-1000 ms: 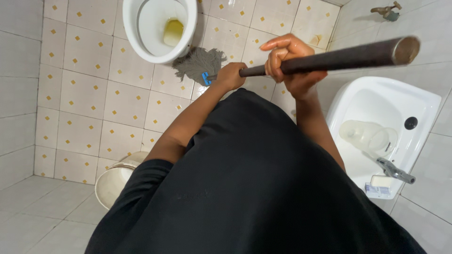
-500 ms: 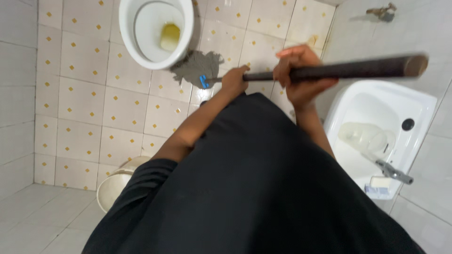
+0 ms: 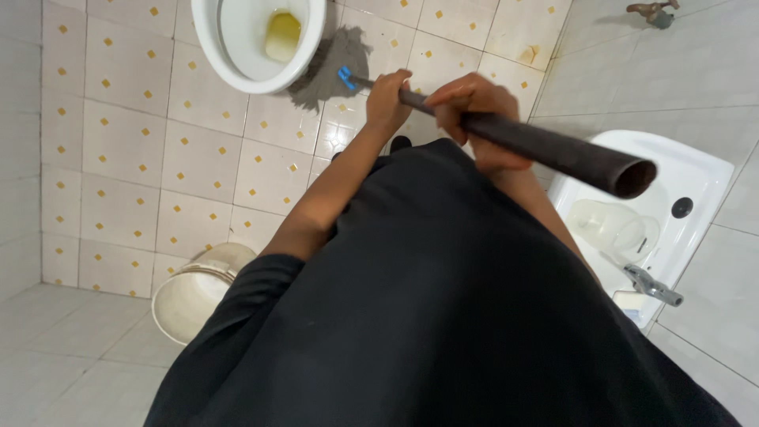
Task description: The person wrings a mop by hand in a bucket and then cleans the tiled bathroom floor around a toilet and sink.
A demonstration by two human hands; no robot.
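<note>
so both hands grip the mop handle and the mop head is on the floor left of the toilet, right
Not quite. Both hands, left and right, grip the mop handle, but the head view shows the mop head on the floor right of the toilet, not left.

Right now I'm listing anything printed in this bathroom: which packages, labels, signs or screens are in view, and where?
None clearly in view.
Nearest candidate: a small pale block on the white basin rim beside the metal tap, half hidden by the black garment; too little shows to tell whether it is a package.
</note>
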